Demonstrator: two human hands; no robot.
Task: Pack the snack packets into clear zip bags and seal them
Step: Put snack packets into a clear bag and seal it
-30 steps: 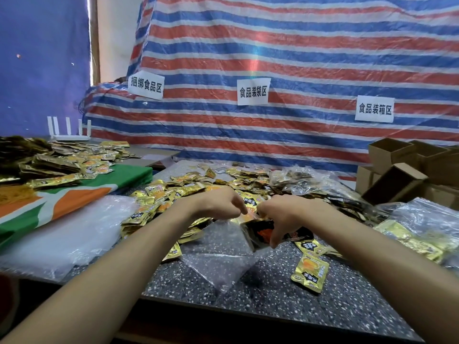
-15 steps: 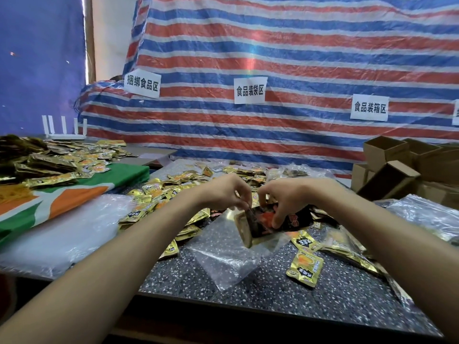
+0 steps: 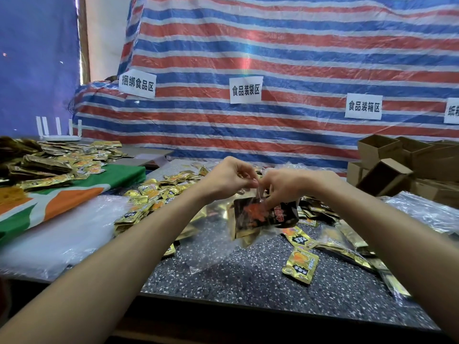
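Makeshift food-packing workshop: striped tarp wall (image 3: 298, 58) with paper zone signs (image 3: 245, 90); cardboard boxes (image 3: 380, 147) right of frame; snack packets (image 3: 159, 192) heaped on speckled table (image 3: 248, 276).

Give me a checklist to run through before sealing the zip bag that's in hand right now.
1. Grip on the bag mouth: left hand and right hand both pinch the top of the clear zip bag. Ok.
2. Black packets fully below the zip: the right hand covers their upper edge. Cannot tell.
3. Zip track lined up: hidden by the fingers. Cannot tell.
4. Room to press the bag flat: a bare speckled patch of tabletop shows in front. Ok.
5. Loose gold packet out of the way: it lies apart, to the right of the bag. Ok.
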